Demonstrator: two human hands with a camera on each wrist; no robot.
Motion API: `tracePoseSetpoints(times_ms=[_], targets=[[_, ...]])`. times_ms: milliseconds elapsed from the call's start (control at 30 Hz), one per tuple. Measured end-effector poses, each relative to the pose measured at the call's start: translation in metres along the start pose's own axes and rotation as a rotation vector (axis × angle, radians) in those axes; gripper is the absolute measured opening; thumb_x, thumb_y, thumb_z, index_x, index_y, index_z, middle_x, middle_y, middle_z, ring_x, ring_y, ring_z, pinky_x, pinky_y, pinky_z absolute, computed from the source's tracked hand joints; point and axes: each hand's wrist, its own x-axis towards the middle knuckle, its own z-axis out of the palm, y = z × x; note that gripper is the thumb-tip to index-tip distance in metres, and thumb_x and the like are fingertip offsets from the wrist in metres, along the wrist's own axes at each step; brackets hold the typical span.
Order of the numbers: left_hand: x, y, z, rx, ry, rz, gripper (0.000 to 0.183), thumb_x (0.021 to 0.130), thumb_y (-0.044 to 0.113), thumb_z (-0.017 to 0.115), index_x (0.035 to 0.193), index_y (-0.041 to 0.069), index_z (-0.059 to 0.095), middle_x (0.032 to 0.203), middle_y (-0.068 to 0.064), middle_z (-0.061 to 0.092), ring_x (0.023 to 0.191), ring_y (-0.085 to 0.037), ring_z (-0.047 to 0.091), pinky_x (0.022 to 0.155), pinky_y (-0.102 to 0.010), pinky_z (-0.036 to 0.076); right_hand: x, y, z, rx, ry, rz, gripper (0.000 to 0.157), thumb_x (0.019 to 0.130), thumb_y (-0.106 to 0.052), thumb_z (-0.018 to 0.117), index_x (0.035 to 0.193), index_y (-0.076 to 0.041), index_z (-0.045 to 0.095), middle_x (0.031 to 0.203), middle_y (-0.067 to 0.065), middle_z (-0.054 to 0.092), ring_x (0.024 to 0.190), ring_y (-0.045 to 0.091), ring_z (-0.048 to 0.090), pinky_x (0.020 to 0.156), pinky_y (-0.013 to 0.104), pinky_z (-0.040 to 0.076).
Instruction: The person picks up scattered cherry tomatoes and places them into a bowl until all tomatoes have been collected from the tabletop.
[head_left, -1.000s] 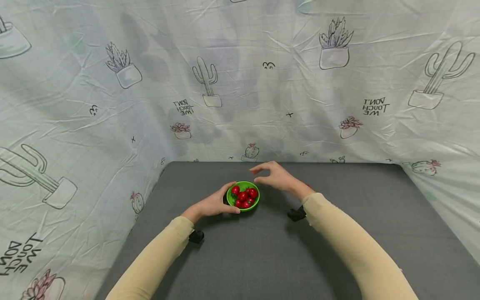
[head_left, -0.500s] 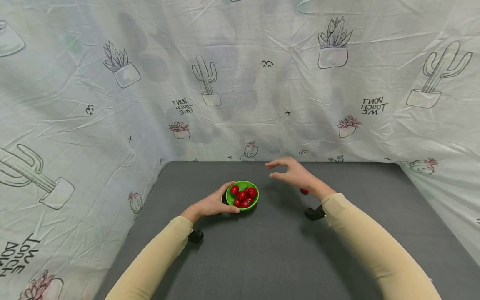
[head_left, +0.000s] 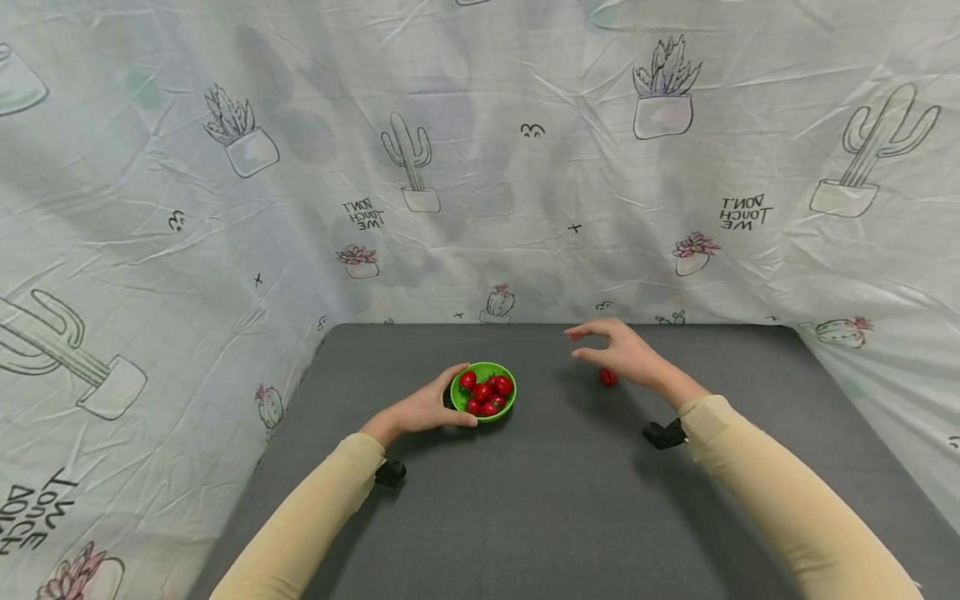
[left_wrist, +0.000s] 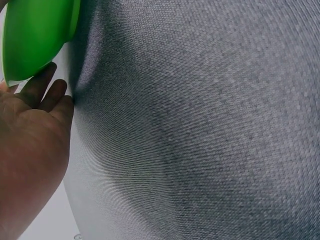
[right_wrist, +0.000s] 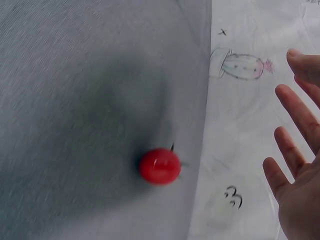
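A small green bowl [head_left: 512, 406] with several red cherry tomatoes [head_left: 482, 391] in it stands on the grey tabletop. My left hand [head_left: 427, 406] grips the bowl from its left side, thumb at the near rim and fingers on the far side. The left wrist view shows the bowl's green outer wall [left_wrist: 37, 35] with fingertips against it. To the right, my right hand [head_left: 628, 353] hovers above the table, its fingers spread and holding nothing. A single cherry tomato [right_wrist: 160, 166] lies on the table just below this hand, apart from the fingers.
The dark grey table [head_left: 495, 517] extends to both sides and toward me. A white curtain [head_left: 480, 167] printed with potted cacti hangs behind its far edge and along the left. Black wrist cameras [head_left: 665, 433] sit under both wrists.
My right hand has moved right, away from the bowl, and the lone tomato under it has come into view. The left hand stays on the bowl.
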Motion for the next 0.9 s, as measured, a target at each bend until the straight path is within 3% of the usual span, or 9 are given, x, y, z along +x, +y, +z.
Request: tracePoseSetpoints(times_ms=[433,633,900], targets=[[-0.001,0.005,-0.005,-0.014,-0.016,-0.031,0.104,0.085,0.046,0.084,0.164,0.026,0.019,0.164,-0.007,0.026,0.149,-0.028,0.028,0.116,-0.056,0.028,-0.017,0.024,-0.018,-0.037,0.04,0.033,0.048,0.1,-0.038,0.07,0.143,-0.019,0.062,0.141,0.006,0.058,0.146,0.034,0.028,0.112,0.064,0.025],[0.0,0.007,-0.004,-0.019,-0.012,-0.038,0.104,0.085,0.046,0.084,0.164,0.025,0.02,0.164,-0.008,0.026,0.149,-0.028,0.028,0.116,-0.057,0.027,-0.022,0.034,-0.022,-0.043,0.04,0.061,0.049,0.1,-0.031,0.07,0.145,-0.015,0.059,0.142,0.009,0.058,0.145,0.037,0.03,0.111,0.064,0.027],[-0.001,0.008,-0.004,-0.016,-0.012,-0.027,0.103,0.086,0.044,0.083,0.164,0.025,0.02,0.164,-0.008,0.027,0.149,-0.027,0.029,0.116,-0.057,0.027,-0.029,0.043,-0.021,-0.066,0.069,0.025,0.048,0.1,-0.025,0.071,0.144,-0.01,0.06,0.139,0.015,0.06,0.14,0.04,0.037,0.109,0.066,0.029]])
